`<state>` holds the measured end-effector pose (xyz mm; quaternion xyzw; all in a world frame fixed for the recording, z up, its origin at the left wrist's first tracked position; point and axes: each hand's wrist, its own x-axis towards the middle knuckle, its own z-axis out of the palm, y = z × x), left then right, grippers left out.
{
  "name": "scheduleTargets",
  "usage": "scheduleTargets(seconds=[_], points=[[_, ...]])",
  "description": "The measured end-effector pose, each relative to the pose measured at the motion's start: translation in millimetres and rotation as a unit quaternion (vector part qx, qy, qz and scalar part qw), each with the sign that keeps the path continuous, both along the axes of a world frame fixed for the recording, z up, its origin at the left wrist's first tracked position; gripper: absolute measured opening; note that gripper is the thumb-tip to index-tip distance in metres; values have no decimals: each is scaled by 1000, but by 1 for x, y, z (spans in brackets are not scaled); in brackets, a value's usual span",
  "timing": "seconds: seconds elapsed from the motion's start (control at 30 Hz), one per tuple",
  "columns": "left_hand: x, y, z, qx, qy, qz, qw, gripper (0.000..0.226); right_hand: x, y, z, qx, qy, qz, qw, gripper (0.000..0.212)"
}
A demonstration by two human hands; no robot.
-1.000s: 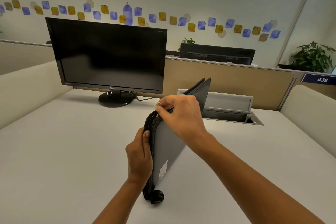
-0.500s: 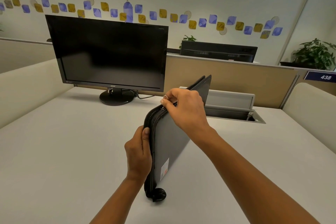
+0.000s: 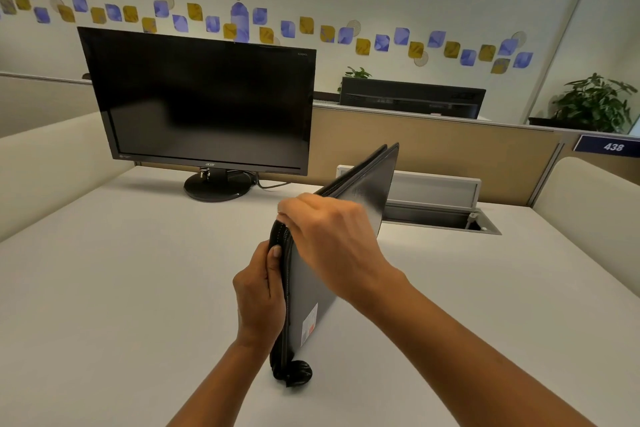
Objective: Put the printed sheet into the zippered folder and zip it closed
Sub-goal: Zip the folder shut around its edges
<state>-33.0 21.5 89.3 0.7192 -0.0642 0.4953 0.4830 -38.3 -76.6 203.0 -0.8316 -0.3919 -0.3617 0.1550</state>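
Note:
A black zippered folder [image 3: 362, 189] stands on its edge on the white desk [image 3: 121, 288], tilted away to the right. A white label [image 3: 309, 322] shows on its grey side, and a dark strap or loop [image 3: 294, 373] bunches at its near bottom corner. My left hand [image 3: 258, 295] grips the near zippered edge, thumb across the zip. My right hand [image 3: 332, 236] is closed over the folder's upper near corner, fingertips pinched at the zip line; the pull itself is hidden under them. No printed sheet is visible.
A black monitor [image 3: 204, 104] on a round stand sits at the back left, its cable trailing right. An open cable hatch [image 3: 436, 215] is sunk into the desk behind the folder. Low beige partitions border the desk on the left, back and right.
My right hand has slid along the folder's top edge toward me and down to the near corner. My left hand and the folder have stayed nearly still.

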Motion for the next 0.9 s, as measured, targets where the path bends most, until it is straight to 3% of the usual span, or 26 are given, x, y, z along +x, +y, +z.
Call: scheduleTargets(seconds=[0.23,0.43,0.6,0.9], points=[[-1,0,3,6,-9,-8,1000,34,-9,1,-5,-92,-12,20,996,8],[-2,2,2,48,-10,8,999,45,-5,4,-1,-11,-2,-48,999,19],[-3,3,5,69,-12,19,997,45,13,-2,12,5,73,-112,991,10],[0,8,4,71,-14,20,997,37,30,-4,11,61,128,-105,984,16]])
